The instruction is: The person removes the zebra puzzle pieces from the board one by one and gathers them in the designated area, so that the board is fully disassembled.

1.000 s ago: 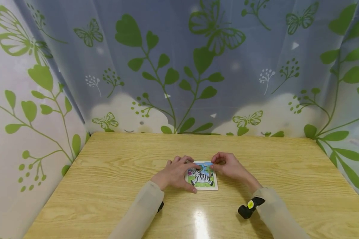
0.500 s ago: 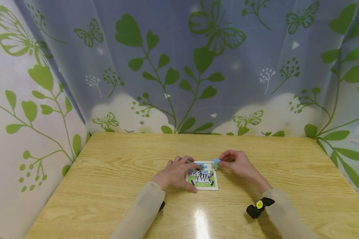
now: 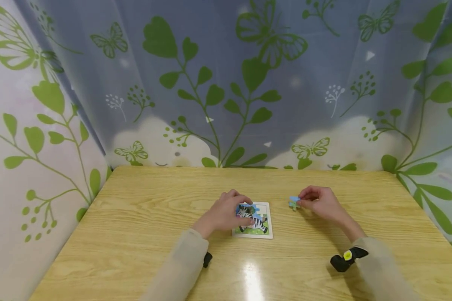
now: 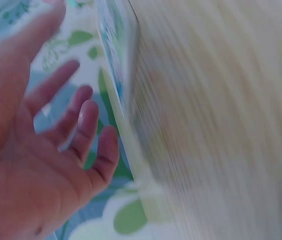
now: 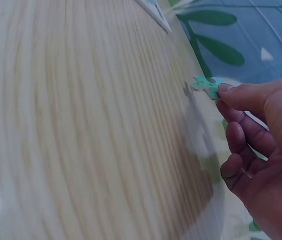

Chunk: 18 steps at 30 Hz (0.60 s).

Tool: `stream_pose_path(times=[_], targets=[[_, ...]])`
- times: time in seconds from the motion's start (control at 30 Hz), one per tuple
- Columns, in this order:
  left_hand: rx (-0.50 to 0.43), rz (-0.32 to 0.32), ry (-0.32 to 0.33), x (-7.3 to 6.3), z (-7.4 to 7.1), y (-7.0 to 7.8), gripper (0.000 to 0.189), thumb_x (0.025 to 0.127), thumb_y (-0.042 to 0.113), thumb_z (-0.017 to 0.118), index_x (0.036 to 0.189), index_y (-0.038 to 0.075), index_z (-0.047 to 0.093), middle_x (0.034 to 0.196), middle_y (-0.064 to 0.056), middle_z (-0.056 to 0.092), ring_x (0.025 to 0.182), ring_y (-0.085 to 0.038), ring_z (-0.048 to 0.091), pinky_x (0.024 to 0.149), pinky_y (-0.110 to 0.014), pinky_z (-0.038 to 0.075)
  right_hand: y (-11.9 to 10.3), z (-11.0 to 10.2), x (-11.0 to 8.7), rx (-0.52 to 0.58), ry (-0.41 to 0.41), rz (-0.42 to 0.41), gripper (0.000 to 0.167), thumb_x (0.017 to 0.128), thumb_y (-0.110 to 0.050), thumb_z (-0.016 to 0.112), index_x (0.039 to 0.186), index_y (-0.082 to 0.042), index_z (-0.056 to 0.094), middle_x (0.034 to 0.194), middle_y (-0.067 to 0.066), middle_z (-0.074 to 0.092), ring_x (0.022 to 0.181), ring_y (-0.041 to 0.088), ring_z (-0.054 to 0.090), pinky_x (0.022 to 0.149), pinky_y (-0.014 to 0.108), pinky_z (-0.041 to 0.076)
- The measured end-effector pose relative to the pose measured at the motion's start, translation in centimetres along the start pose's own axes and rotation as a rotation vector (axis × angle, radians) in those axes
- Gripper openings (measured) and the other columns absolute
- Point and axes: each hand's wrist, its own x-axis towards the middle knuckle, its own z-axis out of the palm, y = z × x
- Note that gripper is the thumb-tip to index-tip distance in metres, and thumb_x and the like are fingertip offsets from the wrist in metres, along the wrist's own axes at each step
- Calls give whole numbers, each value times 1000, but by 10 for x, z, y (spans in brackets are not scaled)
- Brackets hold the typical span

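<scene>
A small square zebra jigsaw puzzle (image 3: pixel 264 207) lies on the table, with a pale bare patch at its upper right. Over its left part hovers my left hand (image 3: pixel 226 212), thumb and fingers spread. The left wrist view shows that palm with relaxed, slightly bent fingers (image 4: pixel 107 150) and nothing between them; the puzzle's edge is blurred beside it. To the right of the puzzle, my right hand (image 3: pixel 324 203) pinches a blue and green jigsaw piece (image 3: pixel 294 202) between thumb and fingertips. In the right wrist view the piece (image 5: pixel 208 87) is held above the tabletop, its shadow below.
The wood-grain table (image 3: pixel 154 200) runs back to a curtain (image 3: pixel 226 83) printed with leaves and butterflies. A similar curtain hangs at the left side. Black wrist cameras (image 3: pixel 342 262) are strapped at both cuffs.
My right hand has taken the jigsaw piece out of the puzzle's upper right corner and carried it right. My left hand has come up off the puzzle, its thumb now over the zebra.
</scene>
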Motion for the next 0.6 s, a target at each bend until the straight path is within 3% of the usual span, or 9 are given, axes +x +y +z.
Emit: stream_pose_path(times=[0.07,0.17,0.37,0.6], targets=[[-62,-18,27,2,4,5,48,90,45,76,130,20,66,122,-8,57,105,-23,52,88,-42,47,5,-4,-1,-16,5,8,19,94,-18,75,103,-3,69,92,10,72,80,13,63,66,26,50],[-79,-59,12,3,11,9,47,88,44,78,125,19,67,113,-5,58,96,-16,51,81,-35,46,12,-9,-3,-33,1,13,20,94,-18,74,104,-2,69,93,10,72,79,12,64,66,26,51],[-104,-134,-30,4,14,12,49,82,39,85,123,19,65,111,-2,54,95,-16,47,83,-34,44,20,-17,-4,-73,0,12,19,94,-18,74,105,-2,70,93,10,73,77,11,64,64,26,50],[-126,-155,-54,7,13,12,49,82,39,86,121,21,63,108,-1,52,94,-17,45,82,-33,41,23,-21,-5,-143,3,19,19,94,-18,74,106,-3,72,93,9,74,78,11,62,64,25,49]])
